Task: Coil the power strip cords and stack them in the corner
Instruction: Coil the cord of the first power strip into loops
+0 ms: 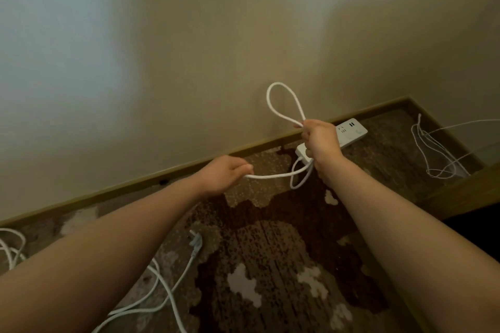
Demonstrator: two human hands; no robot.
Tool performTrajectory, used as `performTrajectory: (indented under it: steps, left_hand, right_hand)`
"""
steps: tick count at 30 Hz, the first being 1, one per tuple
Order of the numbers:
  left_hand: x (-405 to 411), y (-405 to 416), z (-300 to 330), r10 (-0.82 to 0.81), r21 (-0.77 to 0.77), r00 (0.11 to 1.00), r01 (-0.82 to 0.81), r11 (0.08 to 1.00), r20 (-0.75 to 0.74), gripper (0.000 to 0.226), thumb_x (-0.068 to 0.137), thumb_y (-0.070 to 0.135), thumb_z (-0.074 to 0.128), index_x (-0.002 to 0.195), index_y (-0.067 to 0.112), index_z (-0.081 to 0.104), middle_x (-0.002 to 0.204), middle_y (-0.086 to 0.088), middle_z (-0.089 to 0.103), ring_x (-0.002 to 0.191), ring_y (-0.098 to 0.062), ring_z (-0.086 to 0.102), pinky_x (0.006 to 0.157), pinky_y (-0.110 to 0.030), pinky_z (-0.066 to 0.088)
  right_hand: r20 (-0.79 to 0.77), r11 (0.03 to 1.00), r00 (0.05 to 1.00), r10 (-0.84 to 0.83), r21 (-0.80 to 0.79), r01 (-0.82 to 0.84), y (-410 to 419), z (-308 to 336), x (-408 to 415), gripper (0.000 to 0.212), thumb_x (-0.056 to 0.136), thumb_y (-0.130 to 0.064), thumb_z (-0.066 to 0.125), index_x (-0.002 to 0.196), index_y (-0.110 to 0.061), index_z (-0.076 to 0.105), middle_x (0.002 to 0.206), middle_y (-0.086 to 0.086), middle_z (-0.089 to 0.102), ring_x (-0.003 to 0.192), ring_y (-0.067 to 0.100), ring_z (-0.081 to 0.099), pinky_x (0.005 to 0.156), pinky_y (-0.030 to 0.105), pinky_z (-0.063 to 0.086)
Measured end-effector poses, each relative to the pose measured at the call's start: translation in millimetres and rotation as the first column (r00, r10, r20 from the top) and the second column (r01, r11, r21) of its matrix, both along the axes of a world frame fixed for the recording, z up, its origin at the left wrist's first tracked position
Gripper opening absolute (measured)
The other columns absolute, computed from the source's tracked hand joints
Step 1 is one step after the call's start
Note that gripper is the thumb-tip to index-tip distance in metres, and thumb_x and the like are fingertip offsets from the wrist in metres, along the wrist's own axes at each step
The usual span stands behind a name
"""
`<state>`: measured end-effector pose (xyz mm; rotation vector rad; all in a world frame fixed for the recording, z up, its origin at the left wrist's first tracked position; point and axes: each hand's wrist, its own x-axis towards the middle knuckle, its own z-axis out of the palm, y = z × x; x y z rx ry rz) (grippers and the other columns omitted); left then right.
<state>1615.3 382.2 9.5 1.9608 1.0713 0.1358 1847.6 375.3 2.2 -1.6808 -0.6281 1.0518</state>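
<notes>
A white power strip (351, 132) lies on the patterned carpet along the baseboard, partly hidden behind my right hand (320, 143). That hand grips its white cord (276, 176), and one loop (282, 101) stands up above the fist. From the fist the cord runs left to my left hand (224, 174), which pinches it at the fingertips. A short bend of cord hangs below the right hand. Lower left, more white cord with a plug (196, 242) trails over the carpet.
The wall and baseboard (135, 184) run diagonally; the room corner (408, 98) is at the upper right. A tangle of thin white wire (435, 157) lies on the floor near that corner beside a dark furniture edge (460, 192). Another white cord (10, 249) sits at the far left.
</notes>
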Motion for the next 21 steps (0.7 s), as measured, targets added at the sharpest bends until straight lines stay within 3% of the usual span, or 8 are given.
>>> performTrajectory:
  steps: [3, 8, 14, 18, 21]
  left_hand:
    - [-18, 3, -3, 0.003, -0.078, 0.999, -0.007, 0.997, -0.053, 0.029, 0.098, 0.030, 0.046, 0.073, 0.021, 0.060, 0.056, 0.009, 0.047, 0.049, -0.003, 0.041, 0.051, -0.018, 0.035]
    - [-52, 18, -14, 0.018, -0.010, 0.970, -0.021, 1.000, -0.243, 0.024, 0.098, 0.027, 0.045, 0.100, 0.015, 0.066, 0.068, 0.003, 0.052, 0.058, -0.006, 0.043, 0.054, -0.014, 0.034]
    - [-109, 28, -25, 0.150, -0.134, 0.960, -0.186, 0.973, -0.238, 0.025, 0.098, 0.024, 0.046, 0.082, 0.011, 0.061, 0.063, -0.003, 0.045, 0.054, -0.013, 0.038, 0.052, -0.025, 0.031]
    - [-104, 27, -16, 0.184, 0.023, 0.950, -0.184, 0.983, -0.253, 0.026, 0.097, 0.022, 0.049, 0.090, 0.005, 0.067, 0.061, -0.001, 0.047, 0.056, -0.011, 0.040, 0.051, -0.020, 0.031]
    - [-61, 25, -1, 0.110, 0.119, 0.984, -0.094, 0.988, -0.139, 0.022, 0.094, 0.024, 0.054, 0.092, 0.011, 0.071, 0.078, -0.007, 0.062, 0.073, -0.015, 0.053, 0.063, -0.025, 0.035]
  right_hand:
    - [0.127, 0.991, 0.990, 0.066, 0.104, -0.080, 4, -1, 4, 0.033, 0.098, -0.015, 0.042, 0.093, -0.008, 0.073, 0.056, -0.005, 0.036, 0.042, 0.006, 0.029, 0.039, 0.021, 0.024]
    - [0.137, 0.988, 0.990, 0.016, 0.151, -0.037, 7, -12, 19, 0.034, 0.099, -0.013, 0.043, 0.076, -0.014, 0.068, 0.054, -0.003, 0.036, 0.041, 0.006, 0.028, 0.042, 0.023, 0.023]
    - [0.104, 0.976, 0.991, -0.082, 0.209, 0.059, 10, -6, 32, 0.033, 0.094, -0.008, 0.043, 0.067, -0.013, 0.062, 0.052, -0.003, 0.037, 0.038, 0.003, 0.030, 0.039, 0.018, 0.022]
    - [0.189, 0.988, 0.982, -0.032, 0.155, 0.003, 10, -8, 31, 0.029, 0.094, -0.008, 0.044, 0.070, -0.015, 0.058, 0.059, 0.000, 0.038, 0.047, 0.009, 0.033, 0.046, 0.025, 0.025]
    - [0.268, 0.980, 0.959, 0.091, 0.146, -0.134, 10, -9, 10, 0.029, 0.102, -0.014, 0.041, 0.076, -0.017, 0.054, 0.062, 0.000, 0.043, 0.049, 0.011, 0.040, 0.048, 0.026, 0.033]
